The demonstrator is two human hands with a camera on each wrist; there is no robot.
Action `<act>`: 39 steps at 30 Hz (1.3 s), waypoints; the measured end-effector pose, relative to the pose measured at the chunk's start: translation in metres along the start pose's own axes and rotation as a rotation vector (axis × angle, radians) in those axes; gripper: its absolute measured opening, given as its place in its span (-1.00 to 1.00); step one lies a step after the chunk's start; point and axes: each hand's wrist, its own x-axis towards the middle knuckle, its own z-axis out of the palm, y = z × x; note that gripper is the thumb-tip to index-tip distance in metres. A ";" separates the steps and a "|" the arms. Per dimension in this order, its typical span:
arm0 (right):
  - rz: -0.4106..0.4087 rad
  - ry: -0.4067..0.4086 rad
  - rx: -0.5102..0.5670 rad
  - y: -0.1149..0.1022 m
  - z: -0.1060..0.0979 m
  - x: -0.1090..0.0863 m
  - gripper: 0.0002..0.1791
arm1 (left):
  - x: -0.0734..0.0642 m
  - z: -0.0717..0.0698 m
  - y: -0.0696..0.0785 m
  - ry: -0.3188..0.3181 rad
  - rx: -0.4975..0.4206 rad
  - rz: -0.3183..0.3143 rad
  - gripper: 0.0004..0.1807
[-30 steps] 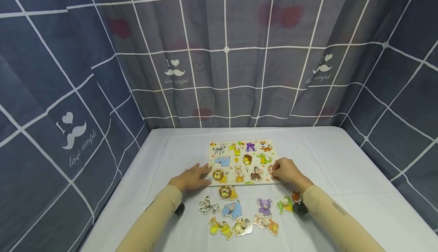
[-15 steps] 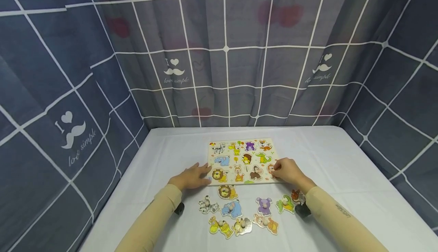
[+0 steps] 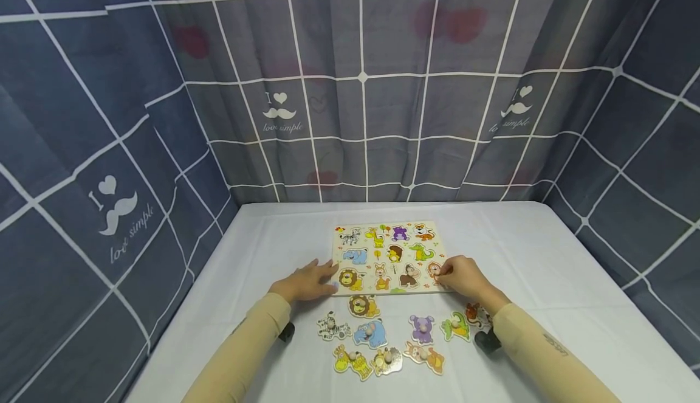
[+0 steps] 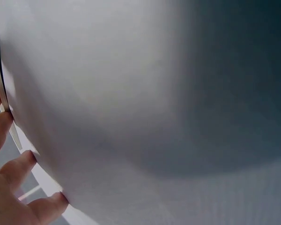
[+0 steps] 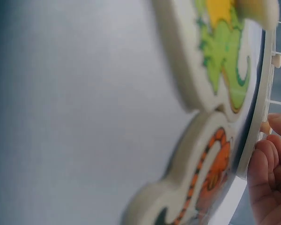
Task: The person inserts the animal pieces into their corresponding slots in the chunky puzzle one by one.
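Observation:
A wooden peg puzzle board [image 3: 418, 291] with printed animals lies on the table in the head view. At its front right corner my right hand [image 3: 462, 275] pinches the wooden knob [image 5: 265, 127] of an orange animal puzzle piece [image 3: 433, 269], which sits at its picture on the board. Fingers partly cover that piece. My left hand [image 3: 308, 281] rests at the board's left edge, fingers spread and fairly straight; the left wrist view shows its fingertips [image 4: 56, 202] against the white cloth and board edge.
Loose knobbed pieces lie before the board: lion [image 3: 364, 306], zebra [image 3: 333, 327], blue elephant [image 3: 370, 334], giraffe [image 3: 352, 363], hedgehog-like piece [image 3: 387, 361], purple animal [image 3: 422, 329], kangaroo [image 3: 425, 357], crocodile [image 3: 456, 326] and tiger [image 3: 474, 314]. Grid-patterned curtains [image 3: 361, 135] surround the table.
My right hand has shifted slightly to the right, and more of the orange animal piece shows beside its fingers. The left hand and the loose pieces stay in place.

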 end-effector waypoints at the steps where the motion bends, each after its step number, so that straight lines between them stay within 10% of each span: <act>1: 0.002 -0.001 -0.001 0.001 0.000 0.000 -0.92 | 0.000 0.000 0.000 0.000 0.000 0.000 -0.26; 39: -0.111 -0.092 0.020 -0.024 0.016 -0.003 -0.89 | 0.002 -0.005 0.001 -0.001 0.019 -0.009 -0.25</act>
